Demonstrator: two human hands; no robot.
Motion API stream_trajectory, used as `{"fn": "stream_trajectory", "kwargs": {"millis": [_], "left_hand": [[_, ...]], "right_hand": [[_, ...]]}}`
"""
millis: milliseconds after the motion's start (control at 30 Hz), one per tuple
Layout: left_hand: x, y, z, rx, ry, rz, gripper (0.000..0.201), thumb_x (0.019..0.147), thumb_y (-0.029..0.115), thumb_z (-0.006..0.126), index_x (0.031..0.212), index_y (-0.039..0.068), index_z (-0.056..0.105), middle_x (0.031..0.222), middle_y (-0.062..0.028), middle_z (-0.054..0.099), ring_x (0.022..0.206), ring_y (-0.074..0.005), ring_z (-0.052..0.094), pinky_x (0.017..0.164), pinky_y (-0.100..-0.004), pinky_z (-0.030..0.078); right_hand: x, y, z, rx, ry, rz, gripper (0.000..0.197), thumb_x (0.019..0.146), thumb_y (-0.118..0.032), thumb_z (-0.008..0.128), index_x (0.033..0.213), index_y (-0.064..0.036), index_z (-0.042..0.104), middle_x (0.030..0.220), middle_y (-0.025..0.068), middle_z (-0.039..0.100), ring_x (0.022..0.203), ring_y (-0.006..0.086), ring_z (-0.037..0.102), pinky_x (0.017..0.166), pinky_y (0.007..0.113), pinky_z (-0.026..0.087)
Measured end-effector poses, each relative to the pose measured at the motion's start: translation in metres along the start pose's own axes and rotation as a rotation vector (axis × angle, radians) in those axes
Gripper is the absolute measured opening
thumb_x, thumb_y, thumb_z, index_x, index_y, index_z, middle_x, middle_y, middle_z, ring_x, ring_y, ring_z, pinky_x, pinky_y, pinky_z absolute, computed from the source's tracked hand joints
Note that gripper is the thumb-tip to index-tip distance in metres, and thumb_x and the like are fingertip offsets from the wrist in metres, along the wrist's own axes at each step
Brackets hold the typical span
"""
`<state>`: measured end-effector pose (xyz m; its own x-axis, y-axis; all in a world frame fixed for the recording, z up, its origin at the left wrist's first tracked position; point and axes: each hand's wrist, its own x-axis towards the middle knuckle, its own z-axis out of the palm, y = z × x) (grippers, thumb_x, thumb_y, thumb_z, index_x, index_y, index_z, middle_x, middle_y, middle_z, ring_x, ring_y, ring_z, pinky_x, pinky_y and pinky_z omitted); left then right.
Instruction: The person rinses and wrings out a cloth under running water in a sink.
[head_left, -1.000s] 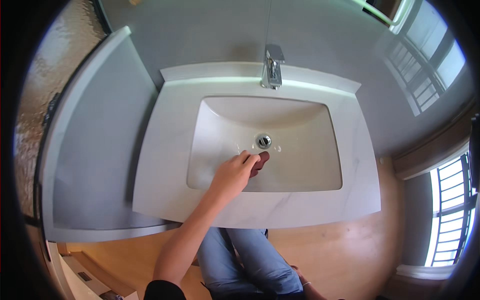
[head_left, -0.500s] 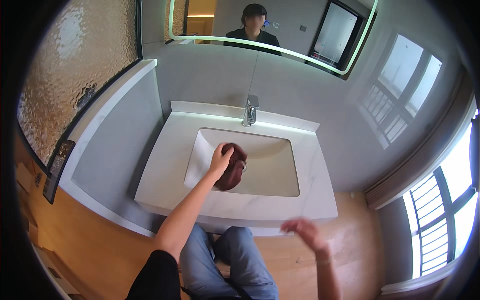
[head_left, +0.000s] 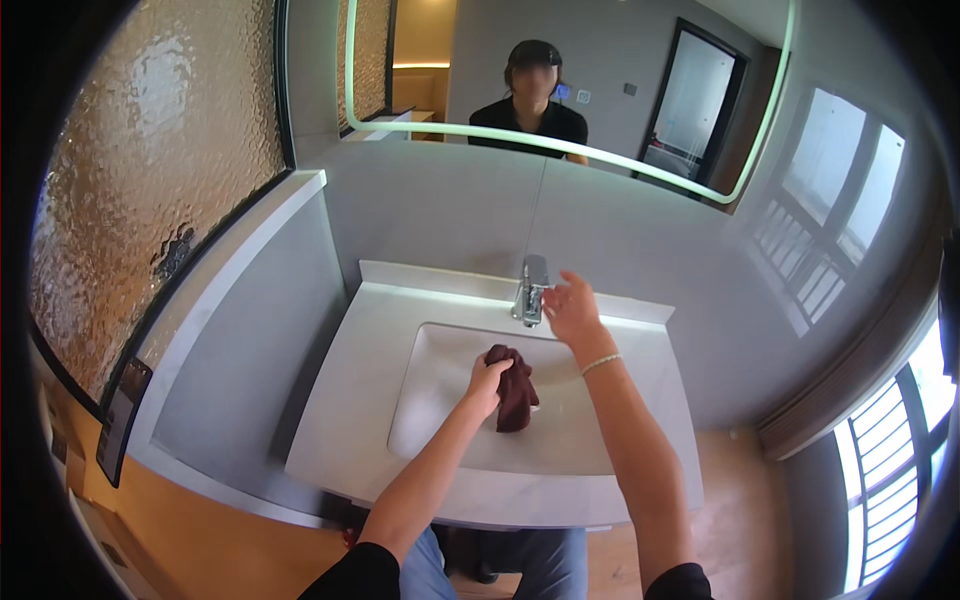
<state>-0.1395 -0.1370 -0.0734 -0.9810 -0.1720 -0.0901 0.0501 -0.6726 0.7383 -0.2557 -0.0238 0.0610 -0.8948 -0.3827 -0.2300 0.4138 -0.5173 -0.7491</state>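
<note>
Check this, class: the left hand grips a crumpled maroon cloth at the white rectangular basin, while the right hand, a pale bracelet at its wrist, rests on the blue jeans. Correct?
The resting place is wrong: in the head view, the right hand is beside the shiny chrome faucet. The left hand does grip the maroon cloth at the basin; the bracelet is right too.

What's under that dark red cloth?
The white sink shows around the dark red cloth, which the left hand holds. The part right behind the cloth is covered, so I can't tell what's there.
</note>
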Motion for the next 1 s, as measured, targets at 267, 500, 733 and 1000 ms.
{"fn": "stream_trajectory", "kwargs": {"millis": [267,500,733,1000], "left_hand": [[0.044,-0.021,-0.024,-0.254,-0.040,-0.222,0.026,0.094,0.013,0.038,0.107,-0.004,0.052,0.104,-0.0203,0.061,0.095,-0.0339,0.061,0.089,-0.0461,0.048],[0.045,-0.023,-0.037,-0.142,-0.003,-0.321,0.031,0.097,0.017,0.029,0.100,-0.002,0.053,0.093,-0.0184,0.059,0.086,-0.0324,0.060,0.080,-0.0450,0.049],[0.020,-0.001,0.005,-0.005,0.061,-0.427,0.031,0.102,0.027,0.036,0.105,0.003,0.055,0.092,-0.0131,0.062,0.083,-0.0266,0.062,0.074,-0.0399,0.053],[0.022,-0.005,-0.011,0.802,0.120,-0.109,0.040,0.100,0.038,0.043,0.116,0.003,0.056,0.102,-0.0061,0.060,0.092,-0.0143,0.056,0.082,-0.0302,0.046]], "right_hand": [[-0.031,-0.035,0.042,0.206,-0.055,0.097,0.076,0.088,-0.033,0.055,0.142,0.0079,0.020,0.146,0.0306,0.019,0.136,0.0405,0.026,0.112,0.043,0.027],[-0.032,-0.038,0.024,0.153,-0.175,0.021,0.064,0.091,-0.032,0.052,0.139,0.0045,0.030,0.139,0.0279,0.036,0.129,0.0364,0.041,0.108,0.042,0.032],[-0.067,0.097,-0.073,-0.526,0.176,-0.152,0.048,0.090,-0.026,0.058,0.130,-0.0006,0.046,0.114,0.0123,0.059,0.105,0.0175,0.054,0.087,0.030,0.042],[-0.052,0.123,-0.098,-0.679,-0.192,0.049,0.060,0.087,-0.023,0.064,0.135,0.0032,0.041,0.116,0.0168,0.060,0.104,0.0207,0.058,0.085,0.030,0.046]]}}
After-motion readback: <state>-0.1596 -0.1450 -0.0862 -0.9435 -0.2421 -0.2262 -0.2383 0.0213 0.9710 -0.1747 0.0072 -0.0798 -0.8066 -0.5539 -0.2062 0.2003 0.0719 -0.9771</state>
